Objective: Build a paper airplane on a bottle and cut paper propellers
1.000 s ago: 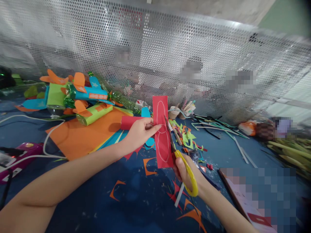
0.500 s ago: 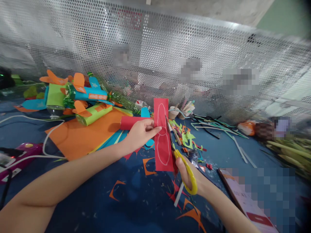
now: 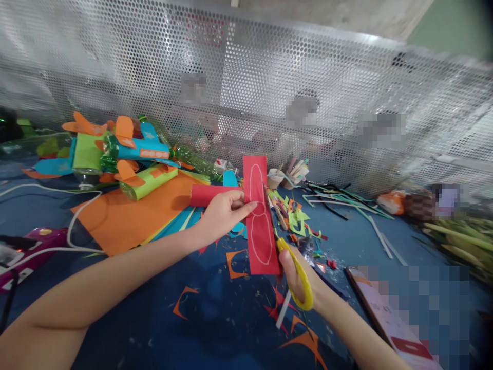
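A strip of red paper (image 3: 262,241) stands upright in front of me, with a white propeller-like outline drawn on it. My left hand (image 3: 223,213) pinches its left edge near the middle, thumb in front. In my right hand (image 3: 296,272) are scissors with yellow handles (image 3: 304,288), fingers closed round the loops. The dark blades run up along the strip's right edge; whether they bite into the paper is hard to make out. Behind my left hand lies a red roll (image 3: 210,195).
Decorated bottle planes (image 3: 142,149) lie at the back left beside orange paper sheets (image 3: 119,221). Paper scraps (image 3: 300,221) litter the blue table (image 3: 215,318). Cups with pens (image 3: 295,174) stand before a perforated metal screen (image 3: 246,77). A phone (image 3: 385,313) lies at right, a purple power strip (image 3: 38,246) at left.
The lower end of the red strip has tilted slightly to the right and down. The scissors have shifted a little to the right. My left hand keeps its pinch.
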Demonstrator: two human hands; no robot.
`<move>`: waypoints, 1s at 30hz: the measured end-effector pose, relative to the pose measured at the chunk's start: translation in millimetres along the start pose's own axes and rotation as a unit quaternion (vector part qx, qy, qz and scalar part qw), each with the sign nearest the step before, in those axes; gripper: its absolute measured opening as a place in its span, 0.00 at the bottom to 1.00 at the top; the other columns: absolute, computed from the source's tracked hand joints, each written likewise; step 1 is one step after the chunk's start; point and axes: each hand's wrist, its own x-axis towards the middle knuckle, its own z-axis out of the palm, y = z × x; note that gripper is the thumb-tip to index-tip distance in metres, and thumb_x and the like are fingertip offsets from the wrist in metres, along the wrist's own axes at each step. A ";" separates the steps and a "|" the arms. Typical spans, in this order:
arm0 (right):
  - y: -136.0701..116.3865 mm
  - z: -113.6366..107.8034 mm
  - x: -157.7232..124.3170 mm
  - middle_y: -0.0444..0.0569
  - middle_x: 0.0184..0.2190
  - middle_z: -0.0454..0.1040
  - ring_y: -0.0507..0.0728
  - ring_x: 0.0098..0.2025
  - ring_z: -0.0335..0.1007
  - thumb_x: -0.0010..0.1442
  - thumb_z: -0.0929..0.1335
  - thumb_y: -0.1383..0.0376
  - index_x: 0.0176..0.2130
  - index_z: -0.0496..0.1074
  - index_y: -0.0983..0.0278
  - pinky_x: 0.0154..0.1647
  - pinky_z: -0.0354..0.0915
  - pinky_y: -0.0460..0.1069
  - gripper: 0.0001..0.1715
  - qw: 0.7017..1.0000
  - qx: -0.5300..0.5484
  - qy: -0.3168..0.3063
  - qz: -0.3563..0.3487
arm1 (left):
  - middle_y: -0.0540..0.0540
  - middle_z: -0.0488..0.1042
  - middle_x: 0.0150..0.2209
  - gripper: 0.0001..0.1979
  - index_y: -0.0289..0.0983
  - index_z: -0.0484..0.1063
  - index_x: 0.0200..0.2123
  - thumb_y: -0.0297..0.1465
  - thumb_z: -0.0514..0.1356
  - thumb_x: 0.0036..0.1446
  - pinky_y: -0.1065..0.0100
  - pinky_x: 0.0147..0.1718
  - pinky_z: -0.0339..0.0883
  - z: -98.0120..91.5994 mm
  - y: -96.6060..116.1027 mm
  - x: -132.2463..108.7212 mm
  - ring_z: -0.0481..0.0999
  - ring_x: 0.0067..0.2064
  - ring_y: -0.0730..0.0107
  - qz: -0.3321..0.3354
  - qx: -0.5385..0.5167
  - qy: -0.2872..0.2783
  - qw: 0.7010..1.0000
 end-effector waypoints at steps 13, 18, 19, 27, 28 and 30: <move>3.9 2.0 -0.5 0.43 0.19 0.62 0.52 0.22 0.57 0.62 0.52 0.48 0.26 0.58 0.62 0.23 0.59 0.47 0.25 0.999 0.008 -0.001 0.040 | 0.43 0.75 0.33 0.09 0.32 0.69 0.33 0.34 0.58 0.55 0.69 0.33 0.67 0.7 -1.0 -0.2 0.74 0.33 0.70 -0.022 -0.037 -0.005 0.999; 6.4 2.1 -1.9 0.41 0.17 0.59 0.52 0.21 0.58 0.61 0.53 0.47 0.28 0.60 0.62 0.23 0.59 0.46 0.25 0.997 0.049 -0.018 0.065 | 0.40 0.76 0.38 0.09 0.31 0.70 0.37 0.31 0.58 0.54 0.66 0.40 0.69 1.4 4.3 -0.2 0.76 0.38 0.67 -0.042 -0.093 -0.004 0.995; 7.2 2.2 -2.3 0.41 0.17 0.59 0.52 0.21 0.58 0.61 0.53 0.46 0.29 0.60 0.62 0.22 0.59 0.46 0.26 0.996 0.055 -0.020 0.070 | 0.40 0.76 0.38 0.09 0.31 0.70 0.36 0.30 0.58 0.54 0.66 0.40 0.69 1.3 5.0 -0.1 0.76 0.38 0.67 -0.043 -0.093 -0.003 0.995; 7.0 0.8 -2.5 0.41 0.18 0.61 0.50 0.19 0.56 0.60 0.53 0.45 0.29 0.60 0.62 0.20 0.58 0.45 0.26 0.994 0.063 -0.037 0.078 | 0.42 0.76 0.35 0.08 0.32 0.71 0.34 0.31 0.59 0.53 0.65 0.38 0.69 -0.2 2.9 0.8 0.76 0.36 0.67 -0.070 -0.106 -0.005 0.992; 6.2 0.7 -2.3 0.41 0.18 0.61 0.51 0.19 0.56 0.60 0.53 0.45 0.29 0.60 0.62 0.20 0.58 0.45 0.26 0.994 0.063 -0.037 0.078 | 0.42 0.76 0.35 0.08 0.32 0.71 0.34 0.31 0.59 0.53 0.65 0.37 0.69 -0.2 2.2 0.9 0.76 0.35 0.67 -0.073 -0.111 -0.005 0.991; 4.8 0.6 -1.8 0.42 0.18 0.61 0.51 0.19 0.57 0.60 0.53 0.45 0.29 0.61 0.62 0.19 0.58 0.45 0.27 0.995 0.059 -0.032 0.077 | 0.42 0.76 0.34 0.08 0.31 0.71 0.34 0.31 0.59 0.53 0.65 0.37 0.69 0.1 1.0 1.2 0.76 0.35 0.67 -0.078 -0.126 -0.006 0.989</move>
